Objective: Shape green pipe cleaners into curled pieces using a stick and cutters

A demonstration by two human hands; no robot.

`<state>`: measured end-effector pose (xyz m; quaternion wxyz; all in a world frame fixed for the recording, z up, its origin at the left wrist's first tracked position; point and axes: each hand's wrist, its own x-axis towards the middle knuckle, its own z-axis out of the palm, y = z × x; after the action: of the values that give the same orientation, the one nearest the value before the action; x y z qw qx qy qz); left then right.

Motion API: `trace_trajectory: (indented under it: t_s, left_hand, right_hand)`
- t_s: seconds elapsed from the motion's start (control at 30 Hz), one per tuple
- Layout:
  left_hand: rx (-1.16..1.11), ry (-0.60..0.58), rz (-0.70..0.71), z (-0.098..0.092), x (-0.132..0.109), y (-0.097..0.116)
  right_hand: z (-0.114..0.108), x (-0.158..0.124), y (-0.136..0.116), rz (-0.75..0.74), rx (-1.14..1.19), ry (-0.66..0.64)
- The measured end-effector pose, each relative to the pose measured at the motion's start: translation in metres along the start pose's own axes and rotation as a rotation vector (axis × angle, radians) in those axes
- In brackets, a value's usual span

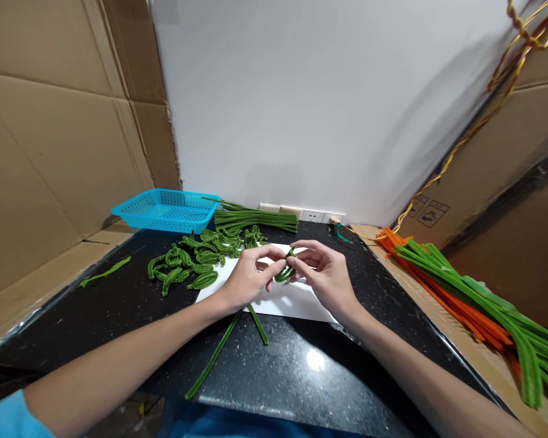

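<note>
Over a white sheet of paper (274, 303), my left hand (251, 274) and my right hand (326, 274) meet at a small looped green pipe cleaner leaf (284, 272). Thumb and fingertips of both hands pinch it near its upper end, and its loops hang below. Part of the leaf is hidden by my fingers. Several finished-looking pipe cleaner leaves (203, 280) lie piled to the left of and behind my left hand. Two straight green pipe cleaners (214, 358) stick out toward me from under my left wrist.
A blue plastic basket (164, 213) stands at the back left, beside a bundle of green pipe cleaners (256, 220). Orange strips (456, 304) and green strips (479, 298) lie along the right edge. Cardboard (50, 121) walls the left side; sockets (313, 216) line the back wall.
</note>
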<state>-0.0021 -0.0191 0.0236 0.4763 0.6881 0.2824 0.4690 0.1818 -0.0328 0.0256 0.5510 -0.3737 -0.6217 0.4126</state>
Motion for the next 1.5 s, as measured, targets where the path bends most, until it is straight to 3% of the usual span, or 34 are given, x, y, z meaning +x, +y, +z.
trace_trajectory:
  t_s: [0.43, 0.7, 1.0, 1.27, 1.5]
  left_hand:
    - [0.076, 0.027, -0.019, -0.001, 0.002, -0.007]
    - [0.095, -0.057, -0.012, 0.000, -0.001, 0.002]
    - [-0.133, 0.022, -0.170, 0.001, 0.002, -0.004]
    - [-0.225, -0.137, -0.237, 0.001, 0.002, -0.002]
    - [-0.226, -0.134, -0.232, 0.003, 0.002, -0.001]
  right_hand:
    - [0.003, -0.002, -0.006, -0.057, -0.095, -0.014]
    - [0.001, -0.001, -0.008, -0.039, -0.127, -0.016]
    - [-0.004, 0.001, -0.010, -0.011, -0.243, 0.021]
    - [-0.006, -0.001, -0.008, -0.058, -0.254, 0.030]
    - [-0.005, -0.001, -0.013, -0.037, -0.245, 0.053]
